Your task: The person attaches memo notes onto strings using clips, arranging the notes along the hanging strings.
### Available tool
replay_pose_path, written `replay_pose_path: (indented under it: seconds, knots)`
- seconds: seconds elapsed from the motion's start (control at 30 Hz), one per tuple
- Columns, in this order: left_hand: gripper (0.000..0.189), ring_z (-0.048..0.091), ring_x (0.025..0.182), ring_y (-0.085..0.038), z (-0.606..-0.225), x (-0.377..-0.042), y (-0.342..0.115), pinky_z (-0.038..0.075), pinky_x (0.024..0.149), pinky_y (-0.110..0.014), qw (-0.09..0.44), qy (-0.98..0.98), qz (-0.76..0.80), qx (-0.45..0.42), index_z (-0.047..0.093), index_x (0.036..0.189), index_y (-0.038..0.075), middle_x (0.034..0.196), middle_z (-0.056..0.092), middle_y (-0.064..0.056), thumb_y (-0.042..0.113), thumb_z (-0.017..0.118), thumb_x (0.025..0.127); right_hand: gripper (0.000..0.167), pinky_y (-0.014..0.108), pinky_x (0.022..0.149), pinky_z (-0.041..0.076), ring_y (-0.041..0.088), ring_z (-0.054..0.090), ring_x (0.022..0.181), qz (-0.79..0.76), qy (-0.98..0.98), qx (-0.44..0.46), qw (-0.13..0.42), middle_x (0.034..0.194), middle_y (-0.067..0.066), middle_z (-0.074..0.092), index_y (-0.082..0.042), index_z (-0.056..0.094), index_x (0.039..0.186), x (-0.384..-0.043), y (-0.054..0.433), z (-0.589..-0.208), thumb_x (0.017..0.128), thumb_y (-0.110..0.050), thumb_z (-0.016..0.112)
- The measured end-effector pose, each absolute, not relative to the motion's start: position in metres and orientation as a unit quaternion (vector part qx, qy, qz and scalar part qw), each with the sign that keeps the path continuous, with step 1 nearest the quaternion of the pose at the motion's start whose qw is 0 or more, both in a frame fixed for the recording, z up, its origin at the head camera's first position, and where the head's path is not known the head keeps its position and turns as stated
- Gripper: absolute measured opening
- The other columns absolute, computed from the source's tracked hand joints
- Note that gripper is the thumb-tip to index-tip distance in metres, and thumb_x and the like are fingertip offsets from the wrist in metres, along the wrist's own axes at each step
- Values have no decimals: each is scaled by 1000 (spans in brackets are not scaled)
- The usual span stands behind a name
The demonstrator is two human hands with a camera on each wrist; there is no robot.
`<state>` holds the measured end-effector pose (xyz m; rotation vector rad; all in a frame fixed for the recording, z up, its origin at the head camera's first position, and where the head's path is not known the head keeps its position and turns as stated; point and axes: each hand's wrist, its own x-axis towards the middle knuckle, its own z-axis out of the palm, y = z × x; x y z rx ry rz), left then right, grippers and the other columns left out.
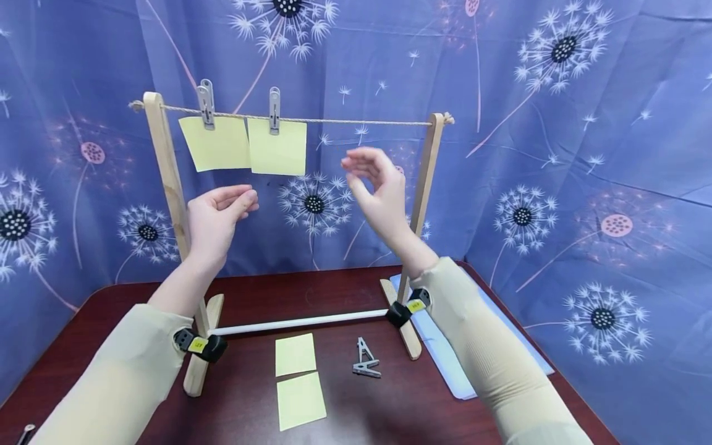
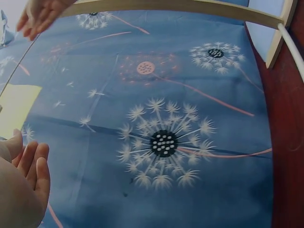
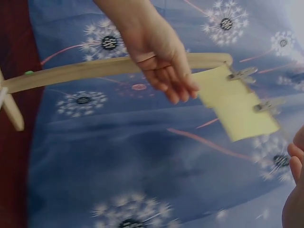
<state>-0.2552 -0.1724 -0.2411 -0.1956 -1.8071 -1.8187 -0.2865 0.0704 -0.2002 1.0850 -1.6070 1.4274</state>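
Two yellow paper squares hang side by side from a string (image 1: pixel 356 122), the left sheet (image 1: pixel 217 145) under one grey clothespin (image 1: pixel 206 104) and the right sheet (image 1: pixel 278 148) under another clothespin (image 1: pixel 274 110). Just below the left sheet is my left hand (image 1: pixel 214 216), its fingers loosely bent toward the thumb with nothing between them. My right hand (image 1: pixel 381 185) is raised to the right of the sheets, below the string, fingers relaxed and apart from the thumb. The right wrist view shows both pinned sheets (image 3: pixel 244 116) with the left hand (image 3: pixel 164 57) beside them.
Wooden posts (image 1: pixel 425 185) hold the string, joined low down by a white rod (image 1: pixel 300 322). On the dark red table (image 1: pixel 233 408) lie two more yellow sheets (image 1: pixel 295 354) and two loose clothespins (image 1: pixel 365 358). A light blue board (image 1: pixel 445 358) lies under the right arm.
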Motion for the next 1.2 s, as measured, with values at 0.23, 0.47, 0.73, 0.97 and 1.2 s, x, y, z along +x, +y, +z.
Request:
replay_pose_path:
  seconds: [0.23,0.47,0.73,0.97,1.2]
  knots:
    - [31,66,72,6,-278,-243,-168,52,70,-12,282,-727,-624,-53,71,112,-2,70,66,28,20,71,90,29,25,88,53,0,63,93,585,-648,374,313,103,34,64,18,55,111,-285,87,-260,81,17,55]
    - [32,64,78,11,-318,-232,-164,48,74,-10,256,-771,-583,-31,73,112,4,91,76,8,26,74,88,29,20,87,52,-1,63,92,620,-654,335,277,101,38,61,20,53,110,-283,103,-308,82,18,54]
    - [36,58,88,16,-366,-227,-164,45,78,-7,199,-801,-565,-1,71,118,8,114,72,-13,30,72,90,27,15,78,52,-1,63,87,630,-686,294,215,98,36,62,18,55,110,-278,118,-358,83,16,57]
    - [33,58,87,12,-401,-233,-159,47,78,-13,154,-804,-574,16,70,119,6,112,72,-12,23,72,90,25,16,76,53,-1,64,86,620,-714,286,156,97,38,63,17,56,109,-277,127,-392,85,14,60]
    - [35,69,94,-9,-424,-236,-156,49,79,-19,130,-816,-562,27,69,119,7,109,74,-10,25,73,89,25,19,78,53,17,68,90,607,-739,269,118,99,34,65,14,58,109,-277,134,-417,84,13,63]
